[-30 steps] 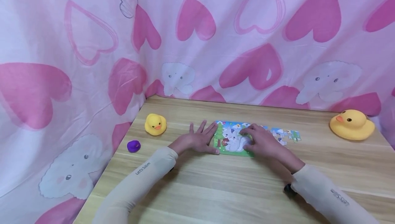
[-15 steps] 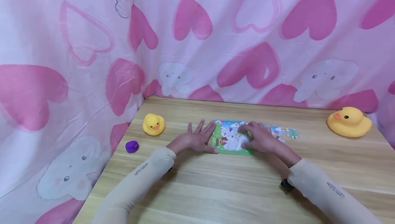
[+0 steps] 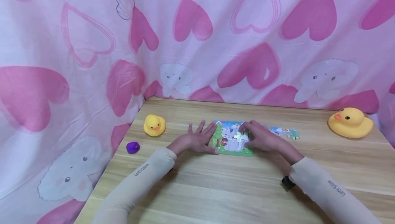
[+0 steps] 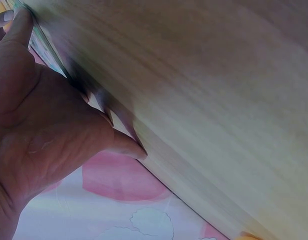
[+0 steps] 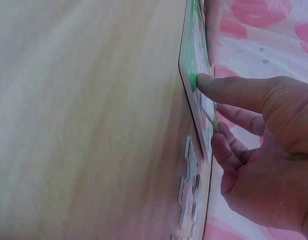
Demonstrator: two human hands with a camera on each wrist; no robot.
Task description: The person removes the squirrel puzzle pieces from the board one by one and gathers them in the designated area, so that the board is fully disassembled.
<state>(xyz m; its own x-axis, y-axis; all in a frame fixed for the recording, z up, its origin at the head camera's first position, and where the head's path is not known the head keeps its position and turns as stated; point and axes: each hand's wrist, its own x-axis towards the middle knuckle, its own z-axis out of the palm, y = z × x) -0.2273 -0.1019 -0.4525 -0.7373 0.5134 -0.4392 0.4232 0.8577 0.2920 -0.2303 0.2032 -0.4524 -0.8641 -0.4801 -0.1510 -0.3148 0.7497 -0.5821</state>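
- Centrally: puzzle board (image 3: pixel 232 141), on table (image 3: pixel 216 189), cat picture mostly filled.
- Right hand (image 3: pixel 262 139): fingers curled, pinching pale puzzle piece (image 3: pixel 240 135) over board.
- Left hand (image 3: pixel 197 140): fingers spread flat, at board's left edge.
- Right of board: loose pieces (image 3: pixel 285 132).

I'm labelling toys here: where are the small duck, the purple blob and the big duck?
small duck (image 3: pixel 154 125), head view, its body.
purple blob (image 3: pixel 133 147), head view, its middle.
big duck (image 3: pixel 350 123), head view, its body.
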